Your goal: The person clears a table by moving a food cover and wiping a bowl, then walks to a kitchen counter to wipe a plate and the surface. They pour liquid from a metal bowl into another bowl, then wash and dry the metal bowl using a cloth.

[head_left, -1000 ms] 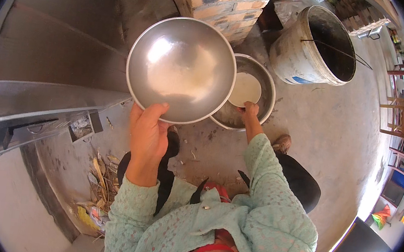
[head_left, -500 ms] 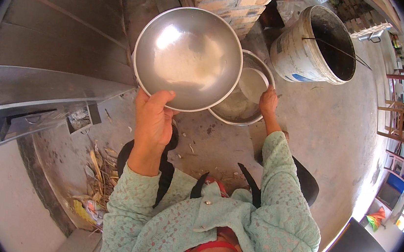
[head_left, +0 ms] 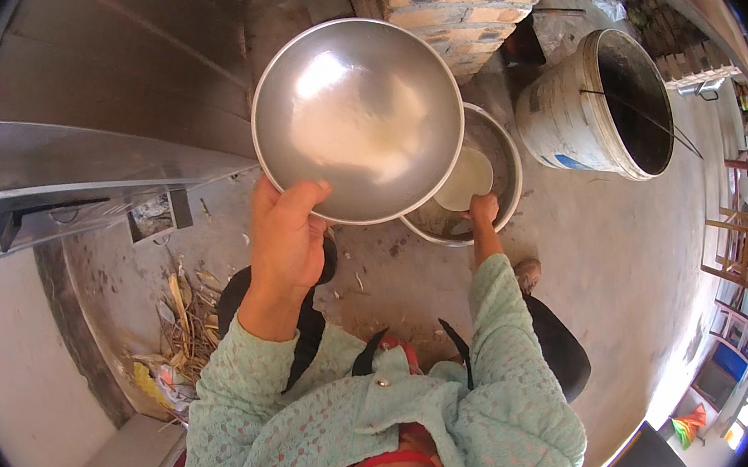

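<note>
A large shiny stainless steel bowl (head_left: pixel 359 118) is tilted up in front of me on the left. My left hand (head_left: pixel 291 225) grips its near rim, thumb on the inner face and fingers behind. Partly covered by that bowl, a metal basin (head_left: pixel 514 180) stands on the floor to the right. Over the basin my right hand (head_left: pixel 483 210) is closed on the near edge of a pale round scoop or small bowl (head_left: pixel 468 178). Its exact kind is hard to tell, and the steel bowl hides part of the basin.
Behind the basin stand a worn white bucket (head_left: pixel 555 111) with a wire handle and a brick pillar (head_left: pixel 461 10). A dark metal-sided stove or cabinet (head_left: pixel 109 151) fills the left. Sticks and scraps (head_left: pixel 185 319) lie on the floor at lower left; chairs (head_left: pixel 742 245) stand far right.
My right hand has moved down and slightly left from the basin's right rim, with the pale scoop lower in the basin. The steel bowl stays in my left hand, shifted slightly right in view.
</note>
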Action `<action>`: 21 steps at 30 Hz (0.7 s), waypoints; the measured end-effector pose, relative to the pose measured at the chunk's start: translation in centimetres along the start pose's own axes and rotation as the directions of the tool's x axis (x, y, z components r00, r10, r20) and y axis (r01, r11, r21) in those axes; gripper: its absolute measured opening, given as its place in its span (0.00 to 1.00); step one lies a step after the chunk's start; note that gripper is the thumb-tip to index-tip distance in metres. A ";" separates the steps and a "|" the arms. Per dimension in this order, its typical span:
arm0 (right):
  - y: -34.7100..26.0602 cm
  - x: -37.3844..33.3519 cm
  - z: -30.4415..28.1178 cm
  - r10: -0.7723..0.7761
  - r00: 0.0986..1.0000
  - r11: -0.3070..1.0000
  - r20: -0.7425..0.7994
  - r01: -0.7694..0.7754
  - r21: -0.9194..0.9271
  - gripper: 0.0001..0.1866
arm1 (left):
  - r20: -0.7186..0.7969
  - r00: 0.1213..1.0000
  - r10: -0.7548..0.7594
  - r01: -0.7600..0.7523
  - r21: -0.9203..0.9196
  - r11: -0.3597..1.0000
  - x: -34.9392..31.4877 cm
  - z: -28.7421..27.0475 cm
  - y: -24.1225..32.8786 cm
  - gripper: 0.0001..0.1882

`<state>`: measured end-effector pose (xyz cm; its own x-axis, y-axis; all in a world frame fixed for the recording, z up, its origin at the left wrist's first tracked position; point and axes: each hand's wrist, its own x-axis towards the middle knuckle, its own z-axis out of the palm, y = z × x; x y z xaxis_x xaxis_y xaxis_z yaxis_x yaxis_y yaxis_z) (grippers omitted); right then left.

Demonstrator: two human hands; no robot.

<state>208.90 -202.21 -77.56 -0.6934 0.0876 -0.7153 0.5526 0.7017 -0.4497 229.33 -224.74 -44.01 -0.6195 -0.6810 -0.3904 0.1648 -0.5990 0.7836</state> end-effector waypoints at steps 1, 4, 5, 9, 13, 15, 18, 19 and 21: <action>0.6 0.0 1.1 0.046 0.998 0.975 0.031 -0.052 0.217 0.16 | 0.014 1.000 -0.004 0.004 -0.007 1.000 -0.2 -0.3 0.1 0.17; 5.9 2.6 4.1 0.010 0.990 0.629 0.138 -0.114 0.769 0.21 | -0.016 0.998 -0.054 0.053 -0.017 0.998 -0.1 -0.1 -0.3 0.22; 7.0 2.9 4.6 -0.014 0.978 0.510 0.207 -0.171 0.843 0.22 | -0.042 0.998 -0.044 0.044 -0.021 0.999 0.0 0.2 -0.5 0.24; 7.4 2.6 5.9 -0.057 0.905 0.327 0.421 -0.381 0.865 0.28 | -0.020 0.999 -0.027 0.027 -0.013 1.000 -0.2 -0.3 -0.4 0.25; 5.3 0.7 5.2 0.003 0.963 0.442 0.271 -0.244 0.863 0.27 | 0.029 0.999 -0.035 0.037 -0.056 0.998 -0.2 -0.4 -0.5 0.28; 4.1 -0.8 4.1 -0.011 0.985 0.497 0.174 -0.145 0.855 0.26 | 0.048 0.998 -0.029 0.032 -0.056 0.998 -0.5 -0.4 -0.6 0.29; 6.3 2.2 1.8 -0.228 0.965 0.565 0.131 0.021 0.825 0.28 | -0.012 0.998 -0.058 0.059 0.015 0.998 -0.7 0.6 0.5 0.29; 7.6 3.2 1.2 -0.258 0.960 0.603 0.113 0.069 0.795 0.25 | -0.007 0.999 -0.038 0.038 -0.014 0.999 -0.7 0.5 0.5 0.30; 7.5 3.0 -0.2 -0.237 0.971 0.668 0.013 0.153 0.728 0.20 | 0.021 0.998 -0.054 0.055 -0.062 0.997 -0.1 0.7 0.1 0.31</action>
<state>210.84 -196.60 -82.98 -0.7984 -0.0904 -0.5953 0.5998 -0.0321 -0.7995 228.87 -224.42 -43.60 -0.6437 -0.6387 -0.4215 0.1776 -0.6604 0.7296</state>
